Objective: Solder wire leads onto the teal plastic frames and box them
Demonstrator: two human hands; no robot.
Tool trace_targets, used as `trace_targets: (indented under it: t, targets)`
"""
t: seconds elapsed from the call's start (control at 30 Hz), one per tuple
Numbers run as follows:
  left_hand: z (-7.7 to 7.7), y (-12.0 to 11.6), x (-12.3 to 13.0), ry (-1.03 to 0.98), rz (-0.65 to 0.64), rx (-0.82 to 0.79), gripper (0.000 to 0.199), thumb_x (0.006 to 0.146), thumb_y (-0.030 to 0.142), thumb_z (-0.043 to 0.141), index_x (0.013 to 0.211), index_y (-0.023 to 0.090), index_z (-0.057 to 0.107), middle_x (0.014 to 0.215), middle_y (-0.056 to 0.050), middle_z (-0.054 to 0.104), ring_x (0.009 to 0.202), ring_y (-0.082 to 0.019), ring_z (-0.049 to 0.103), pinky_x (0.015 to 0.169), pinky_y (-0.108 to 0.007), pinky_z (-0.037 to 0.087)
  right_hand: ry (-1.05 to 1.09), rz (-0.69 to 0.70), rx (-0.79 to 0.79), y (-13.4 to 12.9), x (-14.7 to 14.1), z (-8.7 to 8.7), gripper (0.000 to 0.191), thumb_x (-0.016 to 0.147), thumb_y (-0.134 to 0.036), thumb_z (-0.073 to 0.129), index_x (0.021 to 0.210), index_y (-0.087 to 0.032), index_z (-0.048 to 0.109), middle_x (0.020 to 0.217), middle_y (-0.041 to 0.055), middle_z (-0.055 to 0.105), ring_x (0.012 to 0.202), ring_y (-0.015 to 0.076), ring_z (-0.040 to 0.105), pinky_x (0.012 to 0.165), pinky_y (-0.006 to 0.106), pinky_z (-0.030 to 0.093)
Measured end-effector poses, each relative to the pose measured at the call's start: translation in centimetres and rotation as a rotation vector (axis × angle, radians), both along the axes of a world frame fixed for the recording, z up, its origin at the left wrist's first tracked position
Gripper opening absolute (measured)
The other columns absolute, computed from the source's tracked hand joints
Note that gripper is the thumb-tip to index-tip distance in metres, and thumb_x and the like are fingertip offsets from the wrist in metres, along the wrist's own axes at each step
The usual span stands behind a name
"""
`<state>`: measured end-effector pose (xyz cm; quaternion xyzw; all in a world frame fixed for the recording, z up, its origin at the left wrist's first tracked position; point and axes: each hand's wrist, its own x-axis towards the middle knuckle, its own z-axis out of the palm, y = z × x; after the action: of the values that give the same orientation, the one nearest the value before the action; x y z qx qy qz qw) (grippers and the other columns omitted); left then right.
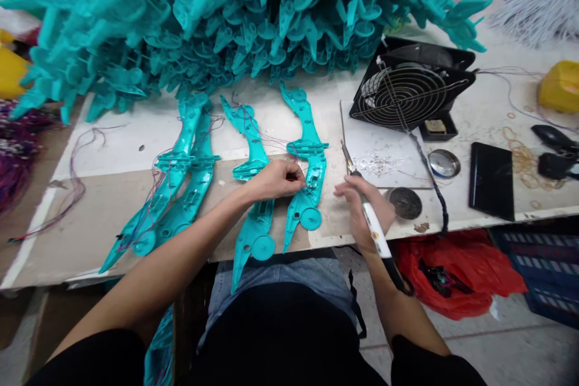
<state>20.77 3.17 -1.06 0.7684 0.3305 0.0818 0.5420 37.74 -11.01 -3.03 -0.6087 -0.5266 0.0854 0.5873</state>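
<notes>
My left hand point(283, 178) is closed in a pinch over the rightmost teal plastic bow-shaped shell half point(302, 110). Thin red and purple wires point(271, 140) run to its fingertips, though the pinched ends are hidden. In my right hand point(365, 208) is a soldering iron point(373, 226) with a white handle, its metal tip pointing up and away, apart from the shell. Another teal shell half point(253, 139) lies under my left wrist. Further left, two more shells point(181, 157) overlap, with loose wires across them.
A large pile of teal shells point(253, 12) fills the back. At right stand a black fan point(398, 87), a sponge holder point(436, 126), a small round tin point(444, 163), a dark round dish point(404, 203) and a black box point(492, 181). A red bag point(474, 277) sits below the table edge.
</notes>
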Motion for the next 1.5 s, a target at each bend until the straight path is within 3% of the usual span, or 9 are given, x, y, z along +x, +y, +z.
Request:
trace_targets:
  t: [0.13,0.37,0.6,0.73,0.83,1.07,1.27,1.5]
  targets:
    - [0.0,-0.1,0.1,-0.019,0.009,0.02,0.012,0.074,0.025,0.058,0.07,0.014,0.063,0.061,0.002,0.058,0.057,-0.008,0.047,0.055,-0.021,0.036,-0.05,0.127,-0.105,3.7,0.3,1.2,0.031,0.087,-0.026,0.067,0.118,-0.025,0.064,0.105,0.0032,0.073,0.095,0.0177,0.07,0.072,0.027,0.056]
    - [0.1,0.1,0.1,-0.048,0.011,0.018,0.008,0.071,0.021,0.06,0.069,0.014,0.064,0.059,0.002,0.056,0.056,-0.008,0.046,0.054,-0.021,0.034,-0.041,0.214,-0.14,6.4,-0.2,0.4,0.036,0.085,-0.02,0.064,0.12,-0.027,0.063,0.089,-0.0006,0.069,0.082,0.0161,0.066,0.075,0.029,0.054]
    - [0.0,-0.2,0.7,-0.181,0.28,-0.256,0.024,0.072,0.035,0.069,0.081,0.013,0.065,0.061,0.003,0.054,0.054,-0.008,0.045,0.052,-0.021,0.036,-0.08,0.192,-0.109,6.3,0.0,-1.0,0.033,0.086,-0.022,0.062,0.118,-0.026,0.063,0.092,0.0008,0.069,0.08,0.0159,0.066,0.078,0.03,0.054]
    - [-0.2,-0.4,1.4,-0.174,0.384,-0.257,0.021,0.071,0.033,0.07,0.074,0.013,0.065,0.062,0.001,0.059,0.058,-0.009,0.051,0.056,-0.022,0.04,-0.139,0.136,-0.084,5.6,0.0,-0.6,0.027,0.091,-0.03,0.061,0.117,-0.026,0.066,0.092,0.0023,0.07,0.084,0.0176,0.066,0.083,0.032,0.054]
    - [-0.2,-0.6,1.7,-0.148,0.382,-0.223,0.016,0.071,0.029,0.068,0.069,0.014,0.062,0.057,0.003,0.056,0.053,-0.008,0.047,0.052,-0.021,0.035,-0.19,0.066,-0.017,3.5,0.1,0.2,0.031,0.095,-0.033,0.057,0.124,-0.024,0.066,0.101,0.0062,0.071,0.091,0.0196,0.066,0.086,0.035,0.054]
    - [0.1,-0.6,2.1,-0.079,0.301,-0.087,0.01,0.069,0.015,0.064,0.061,0.015,0.058,0.053,0.006,0.051,0.049,-0.006,0.039,0.049,-0.02,0.031,-0.125,0.046,0.092,-1.8,-0.4,0.2,0.019,0.088,-0.01,0.061,0.098,-0.02,0.073,0.084,0.005,0.071,0.078,0.0173,0.066,0.071,0.033,0.054]
    - [0.5,-0.6,2.5,-0.046,0.272,-0.001,0.009,0.068,0.011,0.061,0.06,0.014,0.058,0.051,0.006,0.049,0.05,-0.006,0.04,0.049,-0.019,0.031,-0.099,0.064,0.072,-2.0,-0.6,-0.4,0.018,0.087,-0.009,0.06,0.096,-0.019,0.073,0.083,0.0055,0.072,0.076,0.0176,0.066,0.069,0.034,0.055]
    - [0.6,-0.6,2.7,-0.023,0.271,-0.008,0.009,0.066,0.009,0.06,0.059,0.014,0.058,0.051,0.006,0.048,0.051,-0.006,0.04,0.052,-0.02,0.034,-0.116,0.095,0.069,-1.7,-0.6,-0.2,0.016,0.087,-0.011,0.06,0.094,-0.019,0.073,0.081,0.0056,0.072,0.075,0.0182,0.067,0.069,0.035,0.055]
